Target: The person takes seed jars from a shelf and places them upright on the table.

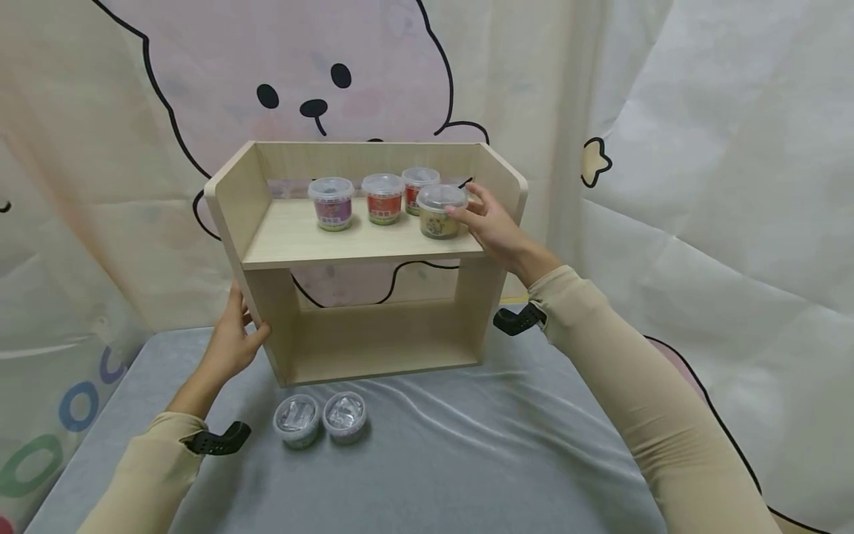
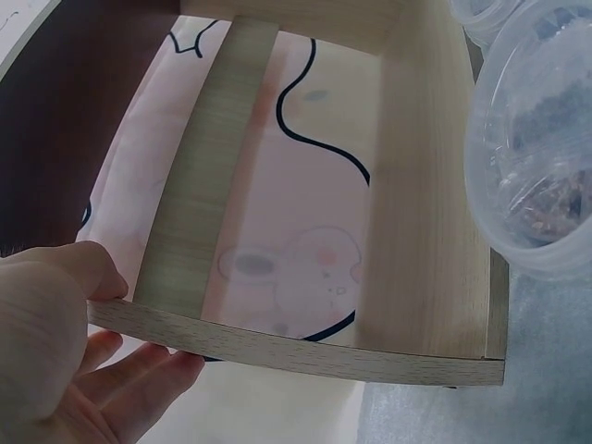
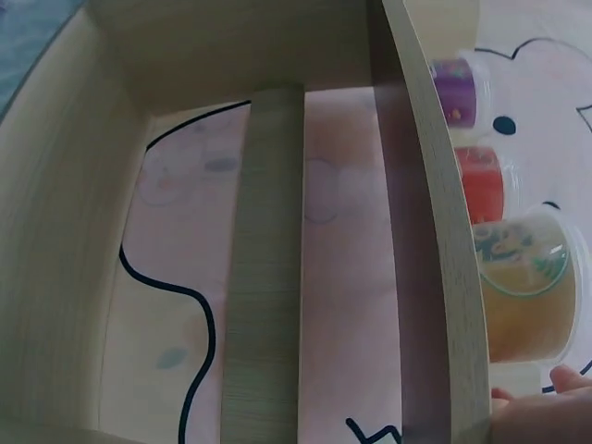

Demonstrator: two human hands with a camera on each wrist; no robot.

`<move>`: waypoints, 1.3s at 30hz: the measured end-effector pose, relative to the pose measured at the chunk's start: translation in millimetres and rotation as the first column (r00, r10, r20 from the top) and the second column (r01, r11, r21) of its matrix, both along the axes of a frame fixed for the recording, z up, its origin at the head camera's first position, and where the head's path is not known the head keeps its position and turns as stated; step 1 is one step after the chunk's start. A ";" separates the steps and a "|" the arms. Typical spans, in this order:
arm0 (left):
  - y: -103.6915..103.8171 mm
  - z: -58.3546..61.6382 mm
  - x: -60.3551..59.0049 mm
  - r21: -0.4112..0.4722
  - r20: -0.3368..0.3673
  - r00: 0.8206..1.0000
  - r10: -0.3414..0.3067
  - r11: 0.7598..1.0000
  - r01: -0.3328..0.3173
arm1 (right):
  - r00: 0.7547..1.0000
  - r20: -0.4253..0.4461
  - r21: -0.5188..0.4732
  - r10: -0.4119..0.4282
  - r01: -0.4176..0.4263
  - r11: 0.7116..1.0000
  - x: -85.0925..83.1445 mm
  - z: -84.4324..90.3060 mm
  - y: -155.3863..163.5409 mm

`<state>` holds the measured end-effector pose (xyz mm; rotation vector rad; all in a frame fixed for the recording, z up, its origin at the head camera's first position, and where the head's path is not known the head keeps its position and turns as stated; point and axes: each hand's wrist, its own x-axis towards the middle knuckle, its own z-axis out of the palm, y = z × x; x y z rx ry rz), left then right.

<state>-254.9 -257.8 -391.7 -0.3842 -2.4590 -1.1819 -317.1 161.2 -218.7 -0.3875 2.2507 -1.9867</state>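
On upper shelf (image 1: 293, 241), front right: pinching yellow tub (image 1: 437, 224) with right hand (image 1: 495, 228), gripping side panel (image 1: 276, 315) with left hand (image 1: 230, 335). Probably light, stiff, slick; best held around, just below lid (image 1: 442, 196).

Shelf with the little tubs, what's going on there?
A person's left grip holds the shelf on its left, while the right grip has a yellow tub at the right end of the upper board. A purple tub and two red tubs stand on that board. Two more tubs sit on the table in front.
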 end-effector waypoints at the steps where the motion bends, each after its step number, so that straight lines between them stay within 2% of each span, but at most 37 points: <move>1: 0.2 0.2 -0.7 0.002 -0.001 1.000 -0.003 1.000 0.003 | 1.000 0.012 -0.019 0.005 -0.005 1.000 -2.7 0.6 -0.8; 6: 1.4 1.9 -2.4 0.009 -0.006 1.000 -0.010 1.000 0.010 | 0.998 0.061 -0.081 0.020 -0.015 0.997 -10.8 4.8 -4.1; 12: 0.8 2.0 -0.3 0.003 0.011 1.000 -0.003 1.000 0.003 | 0.991 0.126 -0.109 0.035 -0.022 0.994 -16.1 6.2 -6.4; 21: 0.2 1.6 -0.3 0.005 0.032 1.000 0.000 1.000 0.000 | 0.996 0.081 -0.037 0.028 -0.025 0.999 -22.9 3.9 -5.1; 28: -0.3 0.4 1.1 -0.001 0.034 0.999 -0.005 1.000 0.005 | 0.996 0.088 -0.051 0.033 -0.028 0.998 -16.2 4.7 -3.7; 39: -0.7 2.5 1.9 -0.012 0.051 0.999 0.011 1.000 -0.010 | 0.999 0.038 -0.060 0.026 -0.024 0.998 -5.4 6.2 0.8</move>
